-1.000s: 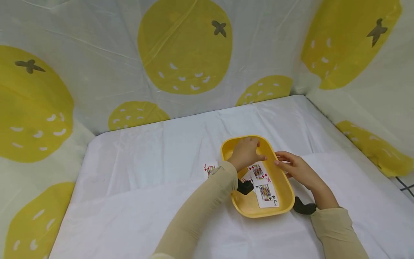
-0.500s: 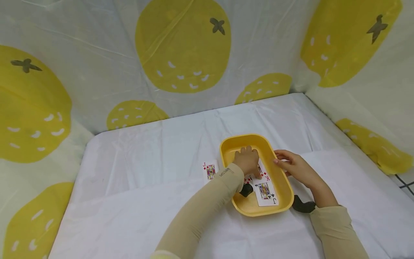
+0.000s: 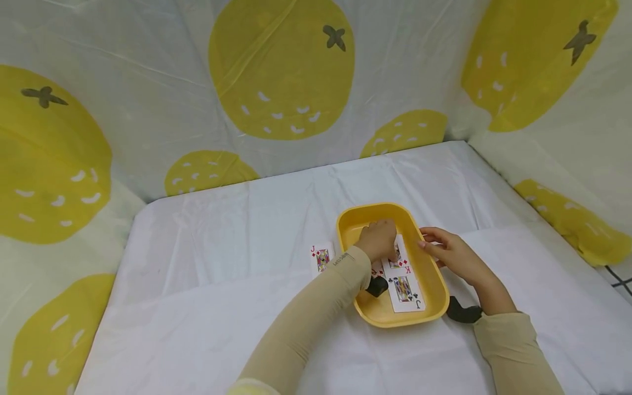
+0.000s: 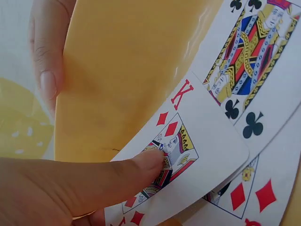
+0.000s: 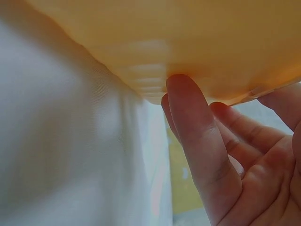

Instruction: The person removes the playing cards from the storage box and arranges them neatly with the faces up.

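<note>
A yellow plastic tray [image 3: 367, 312] sits on the white cloth with several playing cards in it. My left hand [image 3: 379, 240] is inside it and pinches the king of diamonds card [image 4: 207, 127], thumb on its face and fingers beneath. That king overlaps the jack of clubs [image 3: 407, 296] and another red diamond face card [image 4: 277, 188] lying lower. My right hand [image 3: 449, 252] holds the tray's right side, thumb at the rim; in the right wrist view its fingertips [image 5: 183, 89] rest against the outer wall.
On the cloth left of the tray lies a jack of diamonds card [image 3: 322, 257], partly covered by the left sleeve [image 3: 306, 312]. Behind and to the sides hangs a white curtain [image 3: 148, 82] with yellow fruit prints. Dark camera mounts [image 3: 463, 311] sit at both wrists.
My left hand has come down from over the tray's upper part onto the king of diamonds and now pinches it. The right hand stays at the rim.
</note>
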`<state>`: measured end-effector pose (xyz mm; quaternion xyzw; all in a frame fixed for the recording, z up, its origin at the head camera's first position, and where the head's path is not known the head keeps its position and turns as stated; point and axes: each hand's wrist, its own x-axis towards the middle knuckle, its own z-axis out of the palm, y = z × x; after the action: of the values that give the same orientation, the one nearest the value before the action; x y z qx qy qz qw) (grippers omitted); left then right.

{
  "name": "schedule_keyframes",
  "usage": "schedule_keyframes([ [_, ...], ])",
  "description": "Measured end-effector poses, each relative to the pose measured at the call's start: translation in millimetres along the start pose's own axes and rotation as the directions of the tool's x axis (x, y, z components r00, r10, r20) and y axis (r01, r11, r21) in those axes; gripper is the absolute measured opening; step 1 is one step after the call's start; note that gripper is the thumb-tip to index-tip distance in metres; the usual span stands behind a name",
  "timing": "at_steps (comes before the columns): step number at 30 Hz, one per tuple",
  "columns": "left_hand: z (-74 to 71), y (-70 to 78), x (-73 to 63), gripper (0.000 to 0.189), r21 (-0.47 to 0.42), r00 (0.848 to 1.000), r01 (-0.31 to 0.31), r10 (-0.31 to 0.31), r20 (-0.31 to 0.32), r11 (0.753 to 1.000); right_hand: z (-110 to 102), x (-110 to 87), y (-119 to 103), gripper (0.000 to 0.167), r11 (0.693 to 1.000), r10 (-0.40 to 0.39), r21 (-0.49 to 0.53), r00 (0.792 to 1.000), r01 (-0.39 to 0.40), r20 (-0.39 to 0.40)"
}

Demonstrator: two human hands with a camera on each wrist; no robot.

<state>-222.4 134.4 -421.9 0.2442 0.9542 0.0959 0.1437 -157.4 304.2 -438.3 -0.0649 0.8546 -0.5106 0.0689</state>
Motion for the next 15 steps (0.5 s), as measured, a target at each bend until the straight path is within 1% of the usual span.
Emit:
schedule_keyframes([
  [1,-0.6,-0.2,0.5,0.05,-0.037,1.0,-0.006,0.006,-0.007,0.999,0.1,-0.1,0.0,0.045,1.0,0.0,0.0,1.0,0.0,0.001],
  [4,-3.8,-0.5,0.3,0.036,-0.098,0.999,-0.04,0.038,-0.017,0.994,0.4,-0.5,-0.1,0.046,1.0,0.003,0.001,1.0,-0.003,-0.004],
  [9,-10.8,-1.6,-2.0,0.016,-0.206,0.995,-0.092,0.084,-0.045,0.974,0.4,-0.4,-0.4,0.045,1.0,0.005,0.004,1.0,-0.005,-0.011],
  [12,-16.8,-4.1,-3.1,0.014,-0.288,0.99,-0.138,0.123,-0.069,0.948,0.5,0.1,-0.3,0.044,1.0,0.006,0.004,1.0,-0.006,-0.009],
  [13,-19.0,-5.6,-3.7,0.014,-0.318,0.988,-0.154,0.136,-0.078,0.936,0.5,0.2,-0.2,0.044,1.0,0.006,0.007,1.0,-0.006,-0.007],
  [15,-24.5,-9.0,-5.5,0.015,-0.395,0.983,-0.179,0.153,-0.097,0.901,0.7,0.4,-0.2,0.045,1.0,0.008,0.008,1.0,-0.008,-0.004],
])
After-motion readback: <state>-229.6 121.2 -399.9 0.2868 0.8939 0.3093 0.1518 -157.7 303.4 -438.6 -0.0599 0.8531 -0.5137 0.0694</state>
